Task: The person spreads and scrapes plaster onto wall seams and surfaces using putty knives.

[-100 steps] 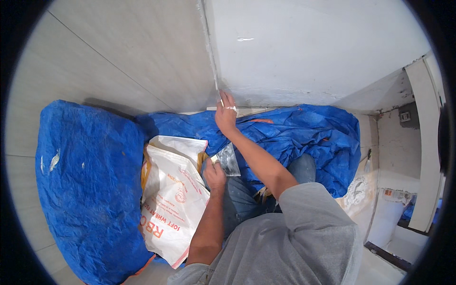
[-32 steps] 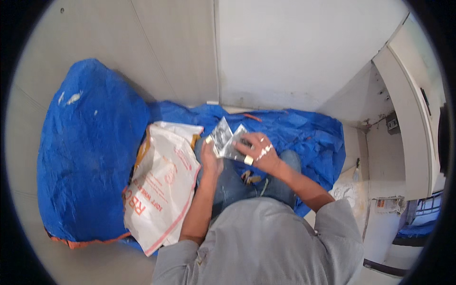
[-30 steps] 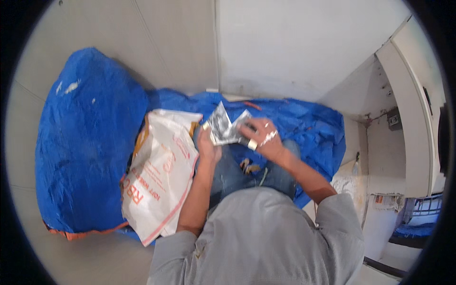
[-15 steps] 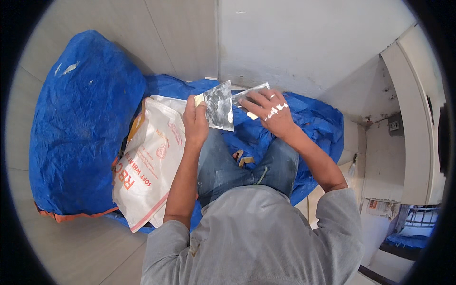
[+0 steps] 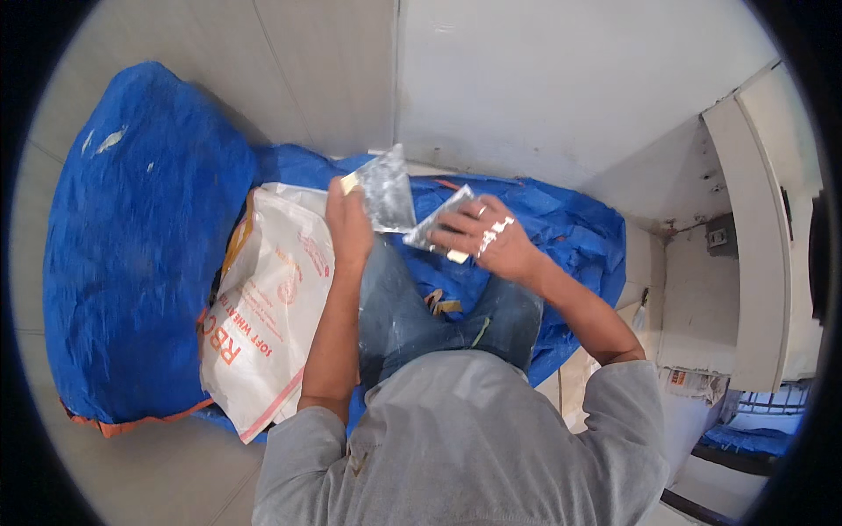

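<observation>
My left hand (image 5: 348, 226) is closed round the pale-edged grip of a flat metal putty knife (image 5: 389, 195). White putty-like smears cover its broad blade. To the right of it, my right hand (image 5: 504, 247) grips a second putty knife (image 5: 431, 224), its fingers laid across the metal. Streaks of white paste sit on my right knuckles. The lower tip of the right blade lies close to the lower right corner of the left one; whether they touch I cannot tell. Both are held up above my knees.
A crumpled blue tarpaulin (image 5: 579, 237) spreads under and around my legs. At the left stands a large bulge wrapped in blue tarpaulin (image 5: 140, 254), with a white printed sack (image 5: 272, 307) beside it. Pale walls (image 5: 561, 79) meet ahead; an electrical box (image 5: 722, 235) is on the right.
My right hand has come down and slightly left, tilting its putty knife toward the left blade's lower corner. The left putty knife has shifted a little left and turned.
</observation>
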Tool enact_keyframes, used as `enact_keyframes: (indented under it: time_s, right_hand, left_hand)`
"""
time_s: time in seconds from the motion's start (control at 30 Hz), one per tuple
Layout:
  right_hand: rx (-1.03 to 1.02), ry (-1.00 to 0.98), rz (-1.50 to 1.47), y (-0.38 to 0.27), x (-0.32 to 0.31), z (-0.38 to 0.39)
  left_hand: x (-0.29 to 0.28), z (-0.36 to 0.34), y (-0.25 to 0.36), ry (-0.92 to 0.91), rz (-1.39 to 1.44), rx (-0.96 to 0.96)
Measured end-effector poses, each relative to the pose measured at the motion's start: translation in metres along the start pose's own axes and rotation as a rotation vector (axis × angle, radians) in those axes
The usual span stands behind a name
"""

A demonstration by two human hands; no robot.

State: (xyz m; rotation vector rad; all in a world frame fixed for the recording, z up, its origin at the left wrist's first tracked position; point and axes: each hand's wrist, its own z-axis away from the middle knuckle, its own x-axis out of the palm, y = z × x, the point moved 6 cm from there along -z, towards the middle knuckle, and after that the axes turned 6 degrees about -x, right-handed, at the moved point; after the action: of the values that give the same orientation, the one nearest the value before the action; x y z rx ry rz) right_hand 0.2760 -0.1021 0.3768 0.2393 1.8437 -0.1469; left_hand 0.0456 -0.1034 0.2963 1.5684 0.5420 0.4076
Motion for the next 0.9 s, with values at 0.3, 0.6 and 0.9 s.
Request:
enact_keyframes:
  time_s: [0.3, 0.6, 0.9]
  right_hand:
    - [0.687, 0.66, -0.297, 0.131, -0.019, -0.03]
    - [0.408, 0.447, 0.78, 0.219, -0.029, -0.153]
    - [0.255, 0.075, 0.777, 0.223, 0.061, -0.103]
  left_hand:
    - [-0.025, 0.017, -0.157, 0.295, 0.006, -0.098]
    - [-0.005, 0.021, -0.154, 0.139, -0.064, -0.163]
    - [0.001, 0.021, -0.155, 0.097, -0.033, -0.162]
